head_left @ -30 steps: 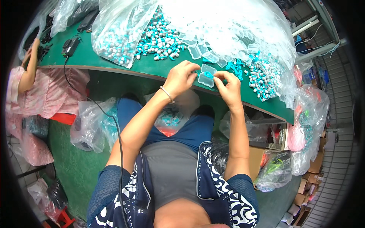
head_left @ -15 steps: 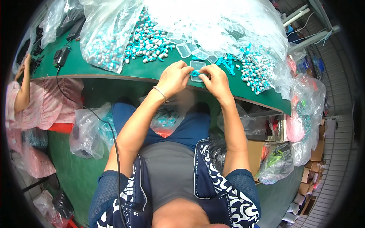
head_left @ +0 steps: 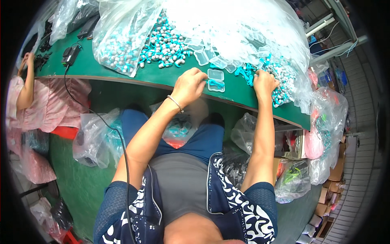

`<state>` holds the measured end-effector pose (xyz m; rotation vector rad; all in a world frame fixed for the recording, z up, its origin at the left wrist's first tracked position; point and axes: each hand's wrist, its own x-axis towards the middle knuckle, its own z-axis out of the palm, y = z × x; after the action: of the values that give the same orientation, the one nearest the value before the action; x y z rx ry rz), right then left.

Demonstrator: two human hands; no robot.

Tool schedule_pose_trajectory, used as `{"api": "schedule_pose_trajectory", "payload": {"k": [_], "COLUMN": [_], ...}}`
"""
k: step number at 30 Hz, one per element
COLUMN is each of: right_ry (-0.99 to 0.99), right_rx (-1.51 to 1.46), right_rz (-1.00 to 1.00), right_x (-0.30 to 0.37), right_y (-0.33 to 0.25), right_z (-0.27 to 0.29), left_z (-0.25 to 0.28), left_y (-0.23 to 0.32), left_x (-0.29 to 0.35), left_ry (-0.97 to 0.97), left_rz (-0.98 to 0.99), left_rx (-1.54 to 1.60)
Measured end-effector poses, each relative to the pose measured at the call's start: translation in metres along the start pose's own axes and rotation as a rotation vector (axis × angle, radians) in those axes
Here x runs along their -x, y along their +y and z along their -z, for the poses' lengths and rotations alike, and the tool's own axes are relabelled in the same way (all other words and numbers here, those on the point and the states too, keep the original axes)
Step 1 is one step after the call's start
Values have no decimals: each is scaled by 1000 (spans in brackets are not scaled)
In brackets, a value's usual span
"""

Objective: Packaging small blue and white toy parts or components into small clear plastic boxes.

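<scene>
A small clear hinged plastic box [head_left: 215, 75] lies open near the table's front edge, with a curved teal piece [head_left: 216, 83] in its nearer half. At the box's left edge, my left hand [head_left: 189, 86] has its thumb and fingers pinched together on it. A bit of teal shows by those fingertips. My right hand [head_left: 265, 84] is over at the right, its curled fingers down between loose teal pieces [head_left: 245, 74] and a heap of silver-and-teal capsule-like pieces [head_left: 280, 95]. What its fingertips grip, if anything, is hidden.
Many clear empty boxes [head_left: 203, 57] spill from a big plastic bag behind. Another heap of silver-and-teal pieces [head_left: 162, 51] lies at left, beside a filled clear bag [head_left: 115, 53]. A black cable [head_left: 99, 118] hangs across my left arm. A co-worker's arm [head_left: 27, 83] shows far left.
My right hand has left the box and moved right to the heap. The teal piece now lies in the box's nearer half. My left hand stays at the box.
</scene>
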<state>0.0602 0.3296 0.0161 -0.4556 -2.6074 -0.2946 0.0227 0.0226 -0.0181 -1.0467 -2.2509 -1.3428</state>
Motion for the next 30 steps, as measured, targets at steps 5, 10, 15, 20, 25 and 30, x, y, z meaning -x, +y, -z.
{"api": "schedule_pose_trajectory", "payload": {"k": [5, 10, 15, 20, 25, 30], "right_ry": [2, -92, -122, -164, 63, 47], "right_rx": [-626, -643, -834, -840, -776, -850], "right_rz": [105, 399, 325, 25, 167, 120], "right_x": [28, 51, 48, 62, 76, 79], "right_y": [-1, -34, -40, -51, -55, -61], "right_z": [28, 55, 45, 47, 27, 29], "left_z": [7, 4, 7, 6, 6, 12], "left_y": [-1, -1, 3, 5, 14, 7], "left_x": [4, -1, -2, 1, 9, 12], "left_ry": [14, -5, -40, -13, 44, -1], "left_rz": [47, 59, 85, 55, -33, -97], "left_rx": [-3, -72, -145, -189, -126, -44]}}
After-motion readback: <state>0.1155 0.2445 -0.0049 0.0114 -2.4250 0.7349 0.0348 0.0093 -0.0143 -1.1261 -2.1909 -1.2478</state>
